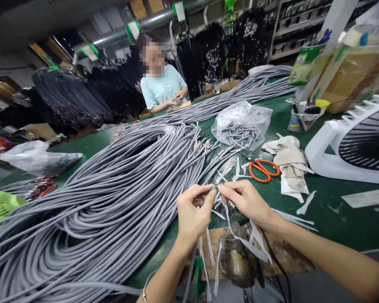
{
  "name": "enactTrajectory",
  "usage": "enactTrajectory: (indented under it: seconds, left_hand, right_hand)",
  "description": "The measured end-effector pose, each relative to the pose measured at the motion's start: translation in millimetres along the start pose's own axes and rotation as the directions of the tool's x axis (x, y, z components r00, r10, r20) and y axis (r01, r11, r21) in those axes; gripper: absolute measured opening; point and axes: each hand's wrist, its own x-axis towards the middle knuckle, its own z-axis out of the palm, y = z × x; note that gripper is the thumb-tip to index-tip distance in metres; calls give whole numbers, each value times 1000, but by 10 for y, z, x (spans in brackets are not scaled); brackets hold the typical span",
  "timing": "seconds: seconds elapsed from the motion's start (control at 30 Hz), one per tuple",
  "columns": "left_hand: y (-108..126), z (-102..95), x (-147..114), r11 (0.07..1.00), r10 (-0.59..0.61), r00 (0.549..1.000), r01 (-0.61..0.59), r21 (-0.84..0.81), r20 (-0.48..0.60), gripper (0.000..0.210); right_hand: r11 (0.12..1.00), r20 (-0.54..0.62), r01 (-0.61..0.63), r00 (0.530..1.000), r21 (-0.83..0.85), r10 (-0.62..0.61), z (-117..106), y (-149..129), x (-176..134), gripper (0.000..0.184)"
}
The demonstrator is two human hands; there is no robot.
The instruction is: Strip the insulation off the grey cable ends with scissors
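My left hand (196,208) and my right hand (248,200) meet at the middle, fingertips pinched together. Between them is a small, pale, frayed cable end (217,183); its fine detail is blurred and partly covered by the fingers. A large bundle of grey cables (123,189) lies to the left, its stripped whitish ends pointing toward my hands. Orange-handled scissors (262,169) rest just beyond my right hand. White strips (246,244) hang and lie below my hands, over a metal tool (238,259) on a wooden board (284,252).
A clear bag of short grey pieces (241,126) sits beyond the scissors. Cloth gloves (290,162) and a white fan (350,143) stand to the right, near a cup of tools (305,118). Across the green table (328,223) a person (162,86) works with both hands.
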Motion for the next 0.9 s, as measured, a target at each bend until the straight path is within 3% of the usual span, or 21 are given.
enactTrajectory:
  seconds: [0.07, 0.17, 0.23, 0.3, 0.37, 0.53, 0.67, 0.9]
  left_hand:
    - [2, 8, -5, 999, 19, 1000, -19, 28, -12, 16]
    - [4, 32, -20, 998, -42, 999, 42, -51, -1, 18]
    - [1, 47, -29, 989, -99, 995, 99, -107, 8, 19]
    - [-5, 55, -32, 980, -133, 991, 135, -148, 21, 20]
    - [-14, 52, -25, 976, -134, 991, 135, -172, 19, 20]
    - [-23, -9, 3, 954, -172, 985, 173, -246, 26, 25]
    - [-13, -47, -8, 950, -167, 983, 182, -252, 81, 29]
    - [-10, -23, -56, 986, -80, 995, 87, -145, 53, 27]
  right_hand:
    - [998, -61, 36, 997, -51, -40, 18, 0, -19, 42]
    - [930, -193, 203, 944, -306, -269, 57, 9, -74, 38]
    - [844, -196, 290, 890, -452, -411, 78, 22, -103, 34]
    - [782, -176, 325, 861, -532, -477, 88, 35, -113, 31]
    - [780, -158, 325, 868, -536, -470, 86, 40, -108, 31]
    - [872, -148, 238, 933, -428, -327, 22, 15, -72, 35]
    - [870, -173, 241, 924, -430, -341, -33, 8, -65, 34]
    - [866, -144, 232, 935, -442, -324, -35, 10, -74, 34]
